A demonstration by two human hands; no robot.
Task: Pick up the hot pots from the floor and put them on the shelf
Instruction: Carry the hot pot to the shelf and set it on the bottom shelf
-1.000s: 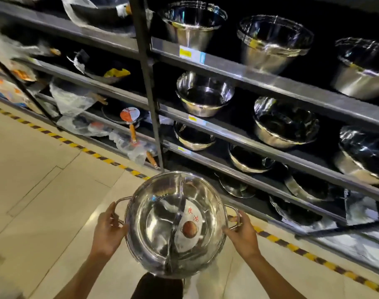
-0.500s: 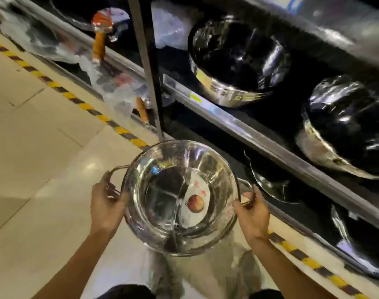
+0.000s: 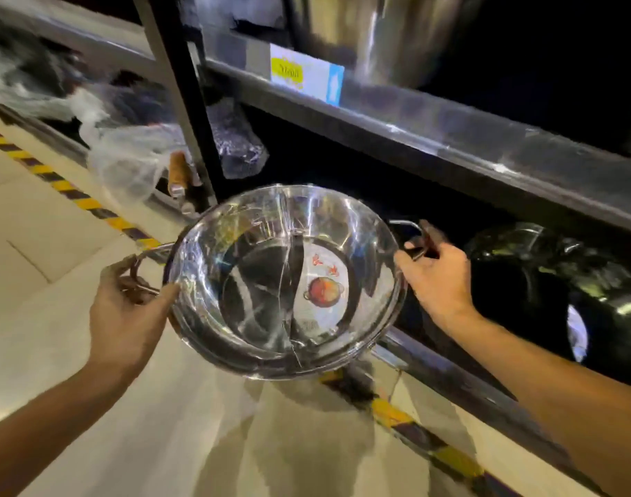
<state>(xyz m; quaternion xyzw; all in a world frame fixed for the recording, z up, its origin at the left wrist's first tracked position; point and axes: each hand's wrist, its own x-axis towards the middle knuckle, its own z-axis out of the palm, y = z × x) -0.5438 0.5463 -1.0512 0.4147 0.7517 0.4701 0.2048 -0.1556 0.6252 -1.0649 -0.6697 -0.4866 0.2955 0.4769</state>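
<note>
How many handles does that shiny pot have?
2. One handle sits in the left hand; the other handle sits in the right hand, on opposite sides of the pot.

Two-handed grip on hot pot (image 3: pixel 285 281)

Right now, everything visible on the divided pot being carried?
The hot pot is a round, shiny steel bowl with a curved divider splitting it in two. A paper label with red characters and a pot picture lies in its right half. It has wire loop handles on both sides; the left hand grips one, the right hand the other. It is held above the floor, tilted, beside the lowest shelf.
</note>
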